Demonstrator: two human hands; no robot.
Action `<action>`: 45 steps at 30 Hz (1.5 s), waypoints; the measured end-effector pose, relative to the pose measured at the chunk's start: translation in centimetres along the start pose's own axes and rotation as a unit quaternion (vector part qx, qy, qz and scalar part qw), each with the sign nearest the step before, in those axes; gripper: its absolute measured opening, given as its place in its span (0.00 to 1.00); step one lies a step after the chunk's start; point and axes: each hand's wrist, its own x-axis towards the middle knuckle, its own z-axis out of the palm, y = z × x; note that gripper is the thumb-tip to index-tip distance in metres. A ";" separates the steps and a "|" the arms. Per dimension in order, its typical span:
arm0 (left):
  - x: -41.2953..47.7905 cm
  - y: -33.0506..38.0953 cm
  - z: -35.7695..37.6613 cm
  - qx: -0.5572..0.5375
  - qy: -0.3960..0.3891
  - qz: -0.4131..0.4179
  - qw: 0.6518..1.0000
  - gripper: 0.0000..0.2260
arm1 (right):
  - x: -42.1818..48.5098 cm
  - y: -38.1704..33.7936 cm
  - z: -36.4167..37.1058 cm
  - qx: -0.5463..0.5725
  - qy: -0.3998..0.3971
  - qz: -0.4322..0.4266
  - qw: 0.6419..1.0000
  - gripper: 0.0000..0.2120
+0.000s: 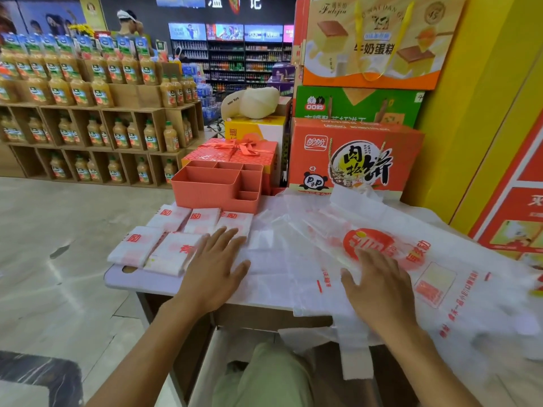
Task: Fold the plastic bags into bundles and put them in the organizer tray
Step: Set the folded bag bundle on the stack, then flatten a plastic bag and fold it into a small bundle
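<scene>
Supermarket, grey tile floor. White table (123, 279) stands against a yellow pillar (470, 113). Crates of juice bottles (79, 92) are far left of the left hand, drink coolers (235, 60) at the back.

Both hands are flat with fingers spread, gripping nothing. Left hand (214, 268) and right hand (382, 286) press on an unfolded plastic bag (293, 254), its red logo at the right fingertips.

5 folded bundles (176, 254) lie left of and beyond the left hand. Coral organizer tray (205, 190) sits further beyond.

Beyond the right hand: orange box (352, 160) reading "P&P" and "肉松饼"; cake box (379, 39) reading "牛奶蛋糕"; cap (233, 103) marked "new York".
</scene>
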 end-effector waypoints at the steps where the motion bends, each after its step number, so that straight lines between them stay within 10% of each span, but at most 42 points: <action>1: 0.4 0.9 0.3 -0.027 -0.010 0.010 1.000 0.29 | -0.1 1.5 -0.1 -0.033 -0.033 0.027 0.999 0.31; 9: 2.6 6.4 5.7 0.006 -0.141 0.089 0.986 0.40 | -0.6 10.1 0.2 -0.041 -0.165 0.035 0.985 0.40; 22: 4.8 10.8 5.3 0.075 0.051 0.181 0.979 0.46 | 2.6 12.5 -2.4 -0.024 -0.283 -0.091 0.954 0.34; 28: 5.8 11.5 5.1 -0.043 -0.140 0.230 0.962 0.25 | 0.2 11.8 -3.3 0.020 -0.256 -0.143 0.956 0.44; 38: 6.4 8.1 2.8 -0.094 -0.140 0.206 0.964 0.13 | -2.6 18.2 -6.9 0.204 -0.307 -0.019 0.930 0.23; 45: 8.1 7.9 1.0 -0.129 -0.134 0.160 0.969 0.05 | -1.5 20.7 -9.9 0.259 -0.195 0.080 0.943 0.13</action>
